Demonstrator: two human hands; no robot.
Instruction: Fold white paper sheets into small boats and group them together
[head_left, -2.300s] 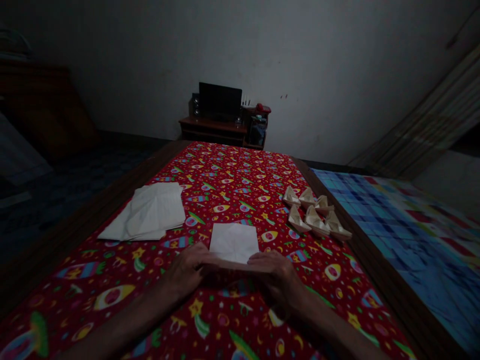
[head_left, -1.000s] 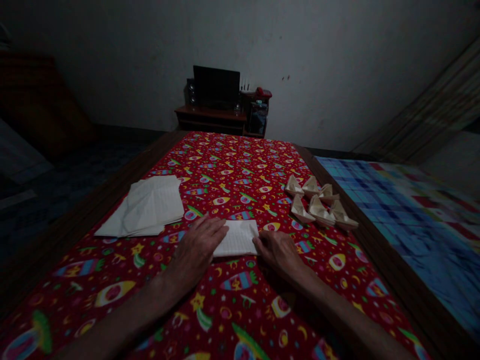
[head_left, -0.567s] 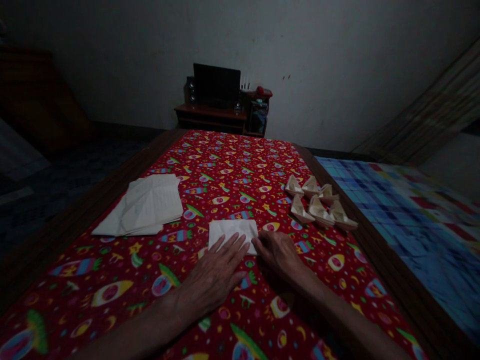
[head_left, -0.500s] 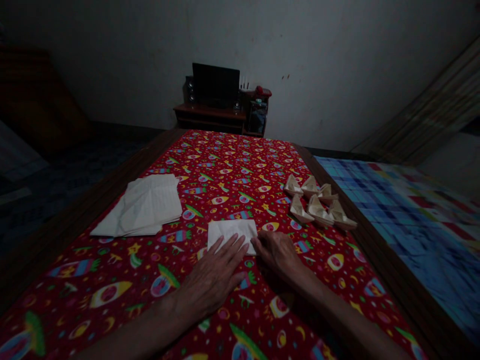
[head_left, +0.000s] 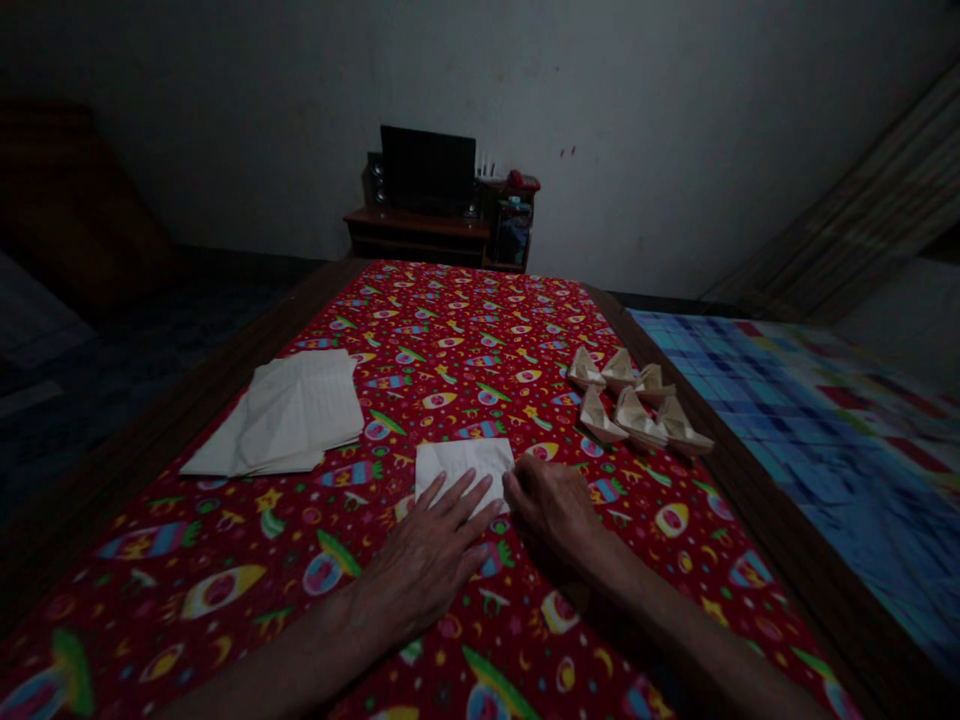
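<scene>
Red rocket-print cloth (head_left: 480, 345) is laid over a wood-edged tabletop (head_left: 296, 305); a dark screen (head_left: 427, 170) is seen beyond. Folded paper (head_left: 461, 458) is positioned centrally, its long axis apparently running left to right. Its near part is covered by the left hand (head_left: 424, 560), held flat with fingers spread, nothing being gripped. Its right edge is met by the curled fingers of the right hand (head_left: 556, 503); whether that grip pinches the paper cannot be determined. Loose sheets (head_left: 304, 410) are stacked at left and six folded paper shapes (head_left: 637, 420) are grouped at right; no container is seen near the hands.
</scene>
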